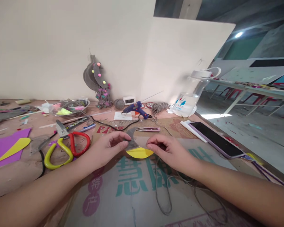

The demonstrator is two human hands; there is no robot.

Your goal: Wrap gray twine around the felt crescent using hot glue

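A crescent-shaped piece [140, 153] is held above the cardboard. Its left side is wound with grey yarn and its lower right part is bare yellow. My left hand [111, 144] pinches the wound side between thumb and fingers. Close to the yellow end, my right hand [168, 150] is closed in a pinch on grey yarn [156, 189], which trails below it in loose loops over the cardboard. The exact spot of that pinch is partly hidden by the fingers. Just behind the crescent lies a pink-handled thread snipper [149, 129].
Red-and-yellow scissors [64, 148] lie left, near purple sheet [7, 151]. A blue glue gun [137, 109], yarn ball [119, 103], small clock [129, 100] and decorated hanging [98, 78] stand behind. A water bottle [190, 94] and phone [215, 139] are right.
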